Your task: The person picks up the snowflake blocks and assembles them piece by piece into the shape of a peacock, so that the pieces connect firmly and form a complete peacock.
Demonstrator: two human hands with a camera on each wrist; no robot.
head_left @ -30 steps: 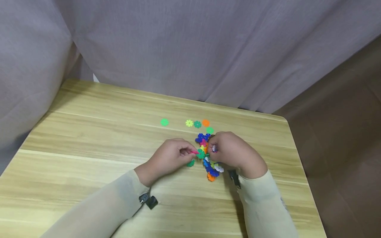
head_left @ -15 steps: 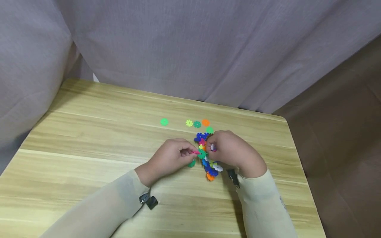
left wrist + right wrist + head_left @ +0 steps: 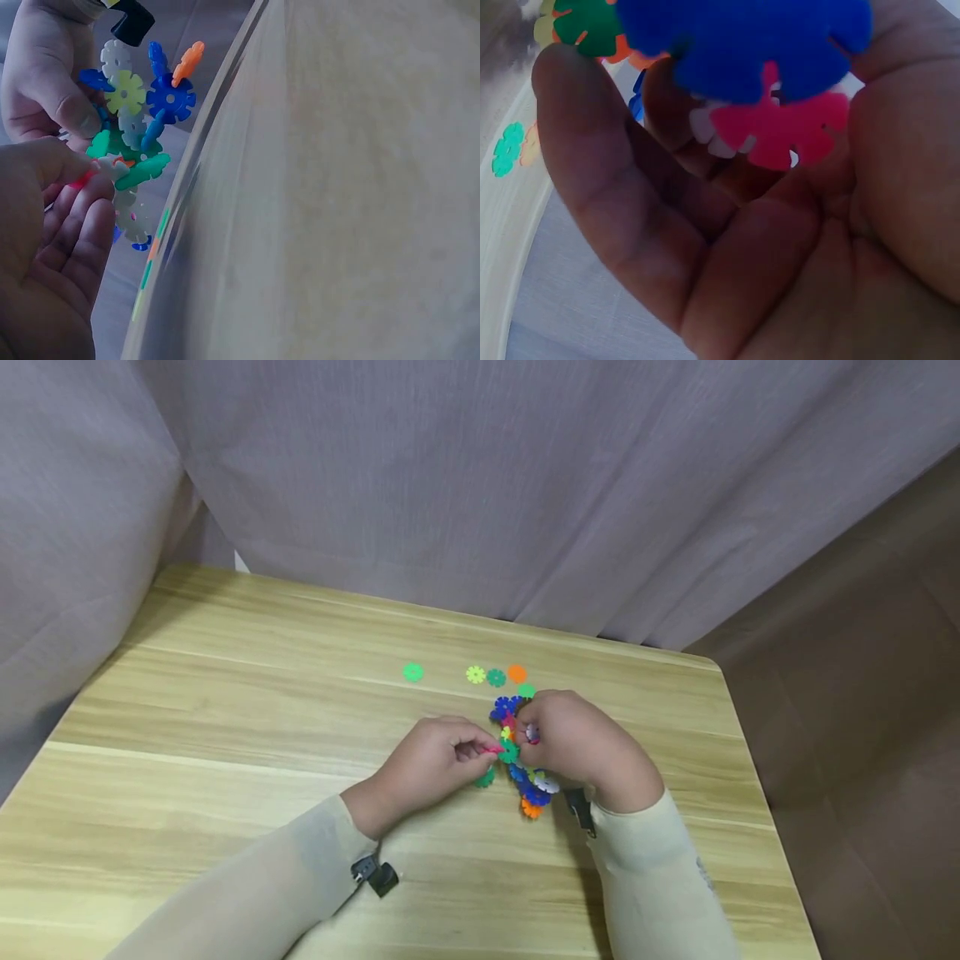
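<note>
Right hand is gripping the snowflake-disc cluster; left hand is pinching a pink disc. Cluster is likely light, rigid, loosely jointed; best held by its core.

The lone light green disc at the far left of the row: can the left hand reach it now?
Probably yes, once freed. The light green disc lies alone on bare table beyond the left hand, nothing between them, but that hand pinches a pink piece.

On the table, loose discs lie behind the cluster held between both hands
</note>
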